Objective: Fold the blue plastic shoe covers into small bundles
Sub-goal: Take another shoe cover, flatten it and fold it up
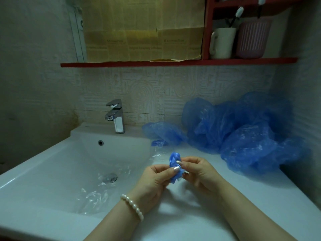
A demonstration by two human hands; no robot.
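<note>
Only print visible: faint lines on the yellowed newspaper sheets [144,30] covering the mirror, far centre. Too blurred to read; no other labels, brands, nos. or signs legible.

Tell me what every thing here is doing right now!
Blue bundle: scrunched small, pinched by both hands.
Left hand: grips the bundle.
Right hand: pinches the bundle.
Loose shoe covers: unfolded, heaped on the counter.
Small folded bundle: lying by the basin's edge.
Faucet: off, no water.
Clear plastic: crumpled in the sink.
</note>
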